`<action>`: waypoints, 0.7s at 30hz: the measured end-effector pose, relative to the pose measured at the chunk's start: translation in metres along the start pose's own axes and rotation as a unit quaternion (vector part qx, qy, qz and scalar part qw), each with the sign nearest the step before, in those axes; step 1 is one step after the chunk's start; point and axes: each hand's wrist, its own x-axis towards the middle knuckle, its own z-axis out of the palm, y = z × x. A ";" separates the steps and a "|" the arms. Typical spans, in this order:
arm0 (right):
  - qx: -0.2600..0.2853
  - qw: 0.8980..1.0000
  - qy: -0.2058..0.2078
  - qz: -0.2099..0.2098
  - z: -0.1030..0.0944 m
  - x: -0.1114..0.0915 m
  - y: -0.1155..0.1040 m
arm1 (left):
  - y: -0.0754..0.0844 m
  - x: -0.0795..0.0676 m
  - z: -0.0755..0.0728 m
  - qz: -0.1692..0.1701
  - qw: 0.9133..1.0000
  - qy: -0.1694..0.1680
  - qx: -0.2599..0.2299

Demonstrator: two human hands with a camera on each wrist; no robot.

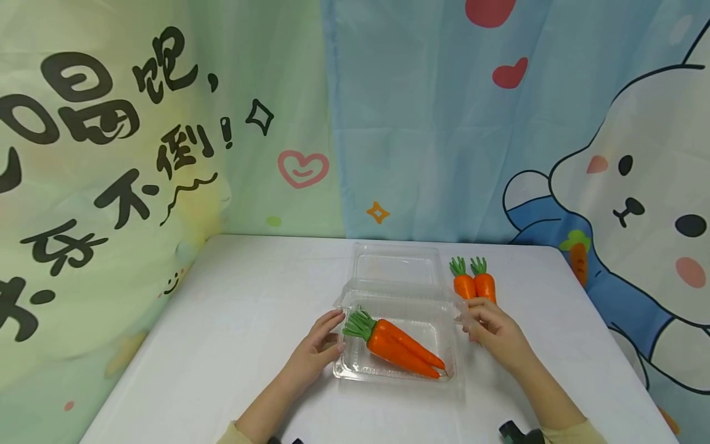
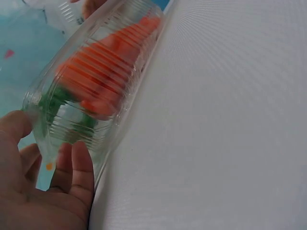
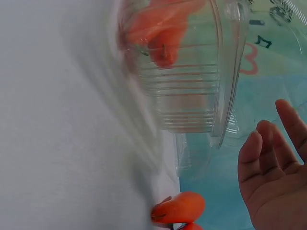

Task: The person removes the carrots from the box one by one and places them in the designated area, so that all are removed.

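Observation:
A clear plastic container (image 1: 350,372) sits on the table with its lid (image 1: 396,262) folded back behind it. Inside lie two orange toy carrots (image 1: 396,348), green tops toward the left. My left hand (image 1: 316,345) holds the container's left side. In the left wrist view, thumb and fingers (image 2: 81,167) lie on either side of its corner. At the right, my right hand (image 1: 490,327) pinches the clear edge near the hinge. Its fingers (image 3: 252,148) appear curled in the right wrist view, where the container wall (image 3: 187,105) stands to their left.
Two more toy carrots (image 1: 484,287) lie past my right hand, partly hidden by it. The white table (image 1: 249,296) ends at a printed curtain (image 1: 421,123) behind. A dark device (image 1: 521,433) shows by my right wrist.

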 end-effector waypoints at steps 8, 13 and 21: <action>-0.046 0.999 0.009 0.020 -0.004 0.014 -0.002 | -0.002 0.000 0.000 0.017 1.000 -0.006 0.006; -0.032 0.999 0.000 0.022 -0.008 0.026 0.002 | -0.002 0.001 0.001 0.021 1.000 -0.004 0.010; -0.010 0.999 -0.029 0.038 -0.014 0.050 0.010 | 0.001 0.000 0.001 0.025 0.999 0.001 0.024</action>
